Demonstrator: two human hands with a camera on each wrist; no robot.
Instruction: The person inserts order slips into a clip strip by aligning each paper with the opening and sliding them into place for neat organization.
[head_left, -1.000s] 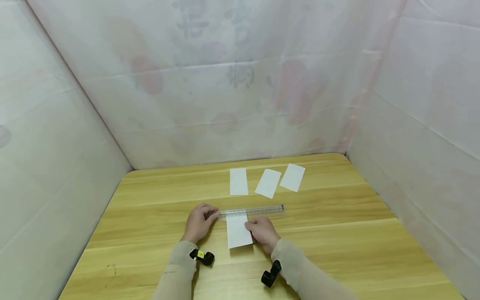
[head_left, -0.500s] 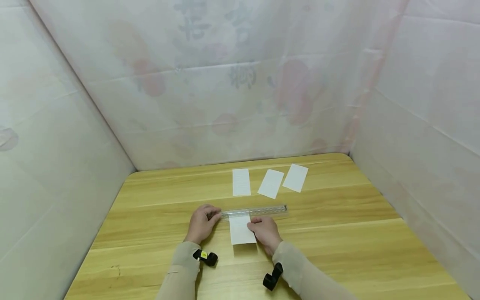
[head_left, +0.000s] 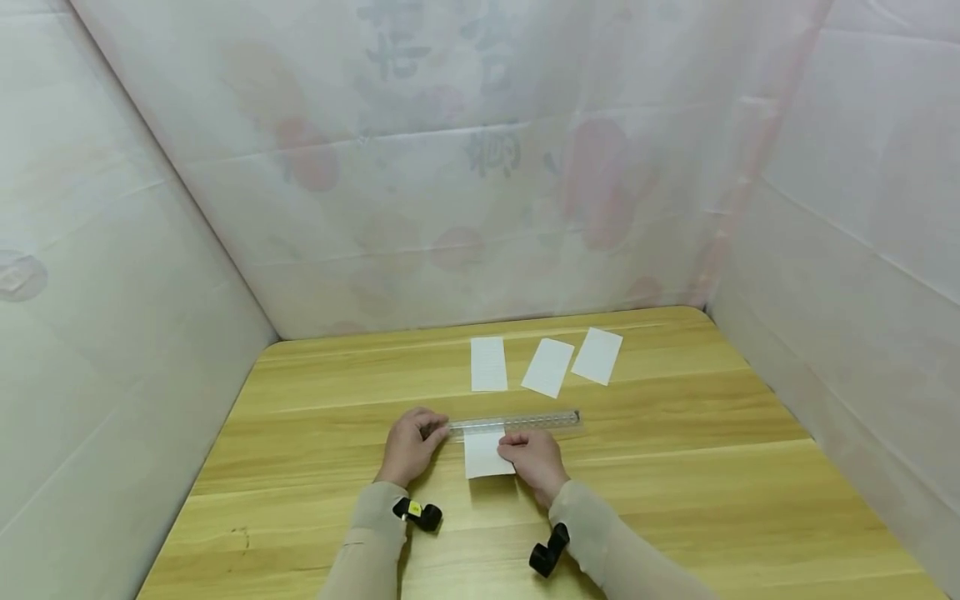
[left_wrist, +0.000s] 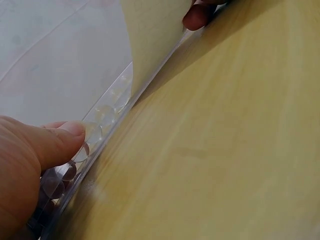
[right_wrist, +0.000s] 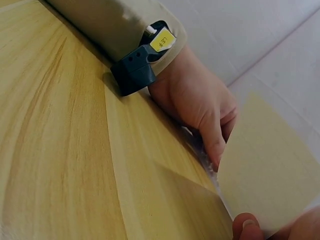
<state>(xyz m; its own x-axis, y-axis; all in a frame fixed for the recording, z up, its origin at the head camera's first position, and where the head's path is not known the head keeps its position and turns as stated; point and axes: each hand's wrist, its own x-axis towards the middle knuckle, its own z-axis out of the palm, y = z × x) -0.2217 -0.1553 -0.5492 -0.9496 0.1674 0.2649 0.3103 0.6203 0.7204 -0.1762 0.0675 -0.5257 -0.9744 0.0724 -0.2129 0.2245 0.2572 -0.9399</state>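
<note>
The yellow sticker (right_wrist: 163, 40) bears small print, too blurred to read.

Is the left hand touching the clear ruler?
Touching. In the left wrist view, the left hand presses its thumb on the clear ruler, beside the lifted paper slip.
</note>
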